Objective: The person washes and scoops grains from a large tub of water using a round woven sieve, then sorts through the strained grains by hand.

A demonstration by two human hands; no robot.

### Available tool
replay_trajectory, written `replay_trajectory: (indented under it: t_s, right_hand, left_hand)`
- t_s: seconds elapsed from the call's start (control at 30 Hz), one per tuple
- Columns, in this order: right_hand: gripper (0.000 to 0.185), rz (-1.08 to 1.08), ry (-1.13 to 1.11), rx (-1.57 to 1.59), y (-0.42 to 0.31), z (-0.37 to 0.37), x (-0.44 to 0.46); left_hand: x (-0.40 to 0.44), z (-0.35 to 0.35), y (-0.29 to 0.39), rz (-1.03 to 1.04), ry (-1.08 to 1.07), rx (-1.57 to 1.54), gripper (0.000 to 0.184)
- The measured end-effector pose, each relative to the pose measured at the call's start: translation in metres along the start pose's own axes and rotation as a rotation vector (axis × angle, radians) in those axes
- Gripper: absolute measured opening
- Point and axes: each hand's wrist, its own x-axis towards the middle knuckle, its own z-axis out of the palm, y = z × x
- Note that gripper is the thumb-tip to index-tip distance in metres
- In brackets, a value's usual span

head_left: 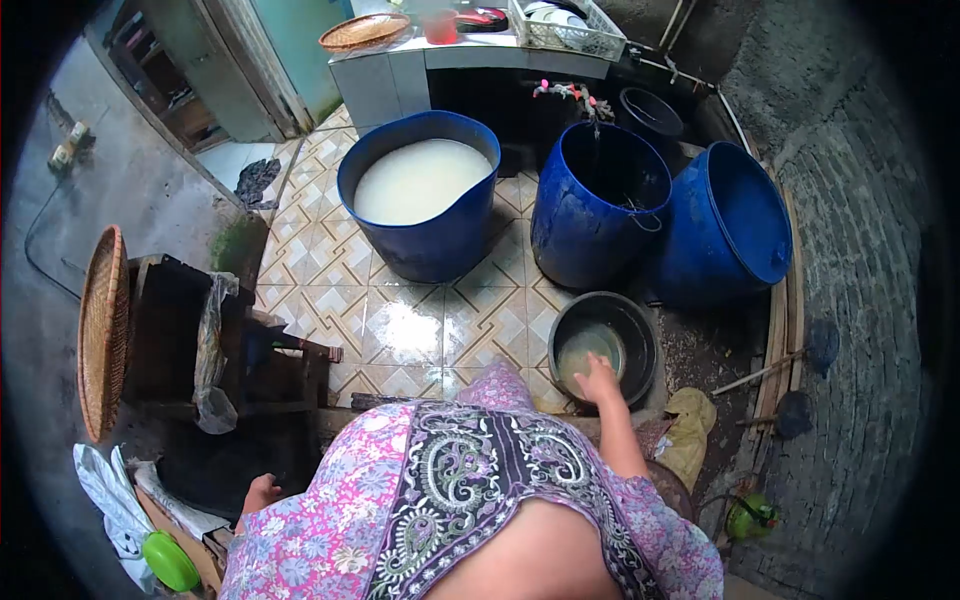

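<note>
My right hand [597, 380] reaches over the near rim of a dark round basin [640, 385], its fingers apart and nothing visible in them. Cloudy, yellowish water [590, 345] lies in the basin. Whether the fingertips touch the water I cannot tell. Low at my left side, my left hand [263, 491] has its fingers curled in, and no object shows in it. Ahead on the tiles stands a wide blue tub [420, 245] with whitish, cloudy contents [420, 180].
Two blue barrels [590, 235] [700, 235] stand ahead right, below a tap [575, 92]. A dish rack [570, 35] and a woven tray [364, 32] sit on the counter. Another woven tray [102, 335] leans left by a dark table. The tiled floor [400, 325] looks wet.
</note>
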Motion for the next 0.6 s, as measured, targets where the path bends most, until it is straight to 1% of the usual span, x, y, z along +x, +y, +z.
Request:
replay_trajectory:
  t_s: [0.07,0.1,0.2,0.27,0.33,0.37,0.4,0.47,0.53,0.57,0.6]
  right_hand:
    - [0.061,-0.007,0.110,-0.021,0.005,-0.014,0.024]
    - [0.061,-0.011,0.103,-0.034,0.008,-0.024,0.033]
    - [0.059,-0.024,0.271,-0.029,0.027,-0.052,0.073]
    - [0.060,-0.008,0.278,-0.050,0.050,-0.057,0.107]
    - [0.061,0.052,0.204,-0.098,0.057,-0.058,0.138]
    - [0.060,0.076,0.174,-0.136,0.068,-0.047,0.160]
    - [0.061,0.136,0.117,-0.132,0.064,-0.045,0.170]
    - [0.060,0.104,0.102,-0.074,0.074,-0.031,0.193]
    - [0.058,-0.060,0.060,-0.030,0.080,-0.027,0.205]
    - [0.055,-0.147,0.035,-0.015,0.089,-0.024,0.214]
    - [0.051,-0.186,-0.015,0.009,0.101,-0.021,0.224]
  left_hand:
    - [0.002,0.004,0.013,0.003,0.000,-0.019,0.032]
    - [0.004,0.009,0.019,0.000,-0.003,-0.022,0.031]
    - [0.010,0.030,0.046,-0.005,-0.007,-0.038,0.029]
    - [0.016,0.053,0.068,-0.002,-0.021,-0.048,0.027]
    - [0.021,0.086,0.093,0.012,-0.057,-0.053,0.025]
    - [0.024,0.102,0.104,0.027,-0.078,-0.049,0.025]
    - [0.025,0.119,0.117,0.049,-0.097,-0.048,0.024]
    - [0.025,0.145,0.150,0.154,-0.131,-0.061,0.023]
    - [0.028,0.153,0.192,0.290,-0.141,-0.116,0.022]
    - [0.031,0.150,0.218,0.366,-0.112,-0.204,0.022]
    - [0.035,0.143,0.247,0.440,-0.075,-0.314,0.022]
